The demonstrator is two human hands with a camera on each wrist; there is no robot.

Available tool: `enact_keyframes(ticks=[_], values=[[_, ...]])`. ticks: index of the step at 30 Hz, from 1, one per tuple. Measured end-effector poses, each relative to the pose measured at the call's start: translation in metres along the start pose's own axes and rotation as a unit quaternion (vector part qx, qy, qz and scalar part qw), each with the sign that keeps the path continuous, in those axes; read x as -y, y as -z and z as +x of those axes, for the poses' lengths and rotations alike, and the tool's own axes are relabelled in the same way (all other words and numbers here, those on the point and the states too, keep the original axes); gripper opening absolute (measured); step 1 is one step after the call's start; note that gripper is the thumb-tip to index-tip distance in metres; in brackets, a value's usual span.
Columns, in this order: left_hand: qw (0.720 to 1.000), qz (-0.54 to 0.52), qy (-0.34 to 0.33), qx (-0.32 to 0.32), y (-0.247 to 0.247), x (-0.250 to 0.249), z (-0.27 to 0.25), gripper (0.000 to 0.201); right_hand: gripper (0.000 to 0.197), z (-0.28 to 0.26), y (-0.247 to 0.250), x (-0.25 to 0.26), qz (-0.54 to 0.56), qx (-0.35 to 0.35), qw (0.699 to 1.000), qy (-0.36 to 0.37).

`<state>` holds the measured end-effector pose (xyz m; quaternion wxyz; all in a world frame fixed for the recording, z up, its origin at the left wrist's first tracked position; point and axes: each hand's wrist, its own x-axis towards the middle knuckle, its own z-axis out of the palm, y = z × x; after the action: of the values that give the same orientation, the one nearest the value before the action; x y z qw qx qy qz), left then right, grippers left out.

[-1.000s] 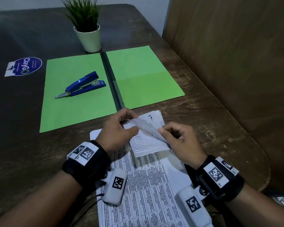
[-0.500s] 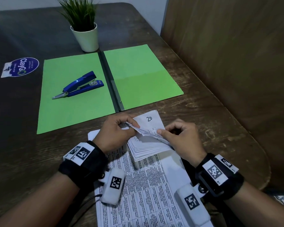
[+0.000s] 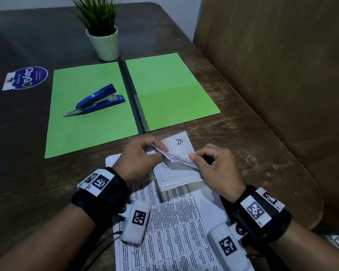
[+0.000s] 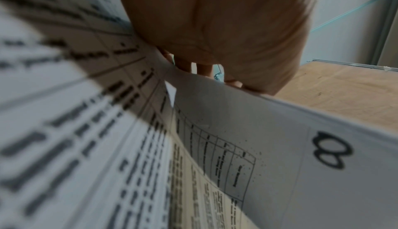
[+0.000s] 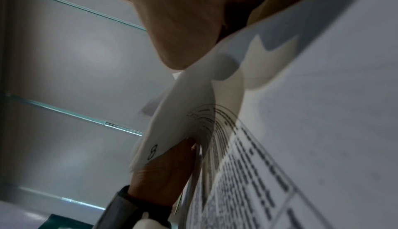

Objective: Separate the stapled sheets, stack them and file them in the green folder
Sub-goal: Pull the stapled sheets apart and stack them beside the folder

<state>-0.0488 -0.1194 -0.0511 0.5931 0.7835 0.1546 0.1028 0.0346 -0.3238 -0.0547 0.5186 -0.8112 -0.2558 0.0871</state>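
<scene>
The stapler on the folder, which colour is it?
The stapler is blue with a silver metal tail, seen best in the head view.

The printed sheet [image 3: 170, 227] runs off the head view's edge at 6 o'clock, its text too small to read. In the left wrist view that print [image 4: 64, 130] is blurred, and the palm [image 4: 226, 24] hides the fingers.

Room and things in the way

The green folder [image 3: 170, 90] lies open; its right half is bare. A blue stapler [image 3: 98, 99] sits on its left half, and a plant pot [image 3: 105, 43] stands just behind.
</scene>
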Motion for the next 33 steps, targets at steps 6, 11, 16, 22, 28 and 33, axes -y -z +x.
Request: enact_keyframes(ticks=[6, 11, 16, 22, 28, 33], values=[[1.000, 0.000, 0.002, 0.000, 0.001, 0.001, 0.000, 0.043, 0.041, -0.002, -0.002, 0.001, 0.073, -0.010, 0.997, 0.031], [1.000, 0.004, 0.001, 0.000, 0.001, -0.003, -0.002, 0.035, 0.023, 0.000, 0.001, 0.001, 0.055, -0.002, 0.997, 0.056], [1.000, -0.004, -0.003, 0.000, 0.001, -0.005, -0.003, 0.040, 0.017, 0.001, -0.001, -0.005, 0.078, 0.036, 0.996, 0.004], [1.000, 0.015, -0.006, 0.008, 0.001, 0.000, 0.000, 0.047, 0.011, -0.002, 0.001, 0.008, 0.129, 0.001, 0.991, -0.033], [1.000, 0.003, -0.009, 0.008, 0.000, 0.000, 0.000, 0.033, 0.023, -0.002, -0.001, 0.007, 0.145, -0.044, 0.985, -0.086], [1.000, -0.002, -0.001, 0.000, 0.000, -0.001, -0.001, 0.021, 0.018, 0.000, 0.001, 0.007, 0.099, -0.051, 0.991, -0.071]])
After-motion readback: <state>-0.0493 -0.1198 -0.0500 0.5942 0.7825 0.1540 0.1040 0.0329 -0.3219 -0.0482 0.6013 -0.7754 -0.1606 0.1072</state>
